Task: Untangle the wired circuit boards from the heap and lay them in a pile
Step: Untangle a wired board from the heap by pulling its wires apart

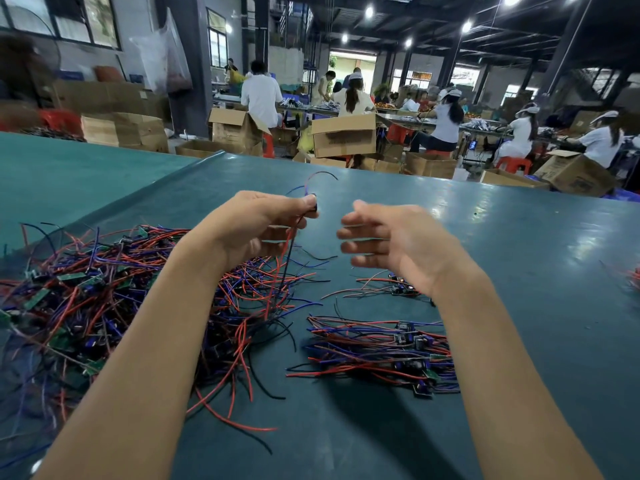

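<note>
A big tangled heap (86, 299) of small green circuit boards with red, blue and black wires covers the left of the green table (519, 244). My left hand (256, 226) is raised above the heap's right edge and pinches one wired board (313, 206) between thumb and fingers; its wires (285, 261) hang down into the heap. My right hand (388, 244) hovers just to the right, fingers straight and spread, holding nothing. A tidy pile (381, 351) of sorted boards lies under my right forearm, and a smaller bunch (398, 287) lies behind it.
More wires (633, 277) show at the table's right edge. Beyond the table's far edge stand cardboard boxes (343, 135), red stools and seated workers at benches (446, 123).
</note>
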A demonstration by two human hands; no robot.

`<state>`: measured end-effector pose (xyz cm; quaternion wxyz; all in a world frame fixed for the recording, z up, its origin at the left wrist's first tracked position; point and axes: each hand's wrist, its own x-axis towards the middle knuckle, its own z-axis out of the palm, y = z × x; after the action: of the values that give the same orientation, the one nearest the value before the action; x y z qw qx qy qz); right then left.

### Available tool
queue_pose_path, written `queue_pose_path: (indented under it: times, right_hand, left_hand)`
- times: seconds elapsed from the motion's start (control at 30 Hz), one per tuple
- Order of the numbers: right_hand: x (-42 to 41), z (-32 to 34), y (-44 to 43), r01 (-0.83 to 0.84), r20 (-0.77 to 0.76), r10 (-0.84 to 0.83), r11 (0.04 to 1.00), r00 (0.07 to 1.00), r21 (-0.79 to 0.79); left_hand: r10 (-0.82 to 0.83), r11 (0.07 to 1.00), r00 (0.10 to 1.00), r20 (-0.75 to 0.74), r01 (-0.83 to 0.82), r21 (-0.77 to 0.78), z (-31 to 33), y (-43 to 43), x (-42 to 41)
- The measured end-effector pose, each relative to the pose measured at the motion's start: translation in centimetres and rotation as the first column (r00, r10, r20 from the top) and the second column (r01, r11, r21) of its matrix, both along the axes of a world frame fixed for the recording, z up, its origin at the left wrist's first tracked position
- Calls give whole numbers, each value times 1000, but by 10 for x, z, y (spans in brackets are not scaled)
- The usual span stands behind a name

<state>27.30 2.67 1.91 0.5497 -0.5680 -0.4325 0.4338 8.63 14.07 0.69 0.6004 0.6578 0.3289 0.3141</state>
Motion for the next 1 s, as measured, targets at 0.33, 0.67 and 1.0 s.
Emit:
queue_pose_path:
  times: [0.33,0.67,1.0]
  right_hand:
    - [-30,-15,14,-22,-86,20,1000,996,-20]
    - [-15,-15,14,-115,-369,91,992,925,-43]
    - [26,-5,8,341,-496,-264,937,827,70]
  left_hand:
    - [-165,977,985,42,169,-126,-3,-5,0]
    - [-284,948,958,44,287,-140,7,-16,2]
    - [-348,937,926,-147,338,-88,4,-19,5]
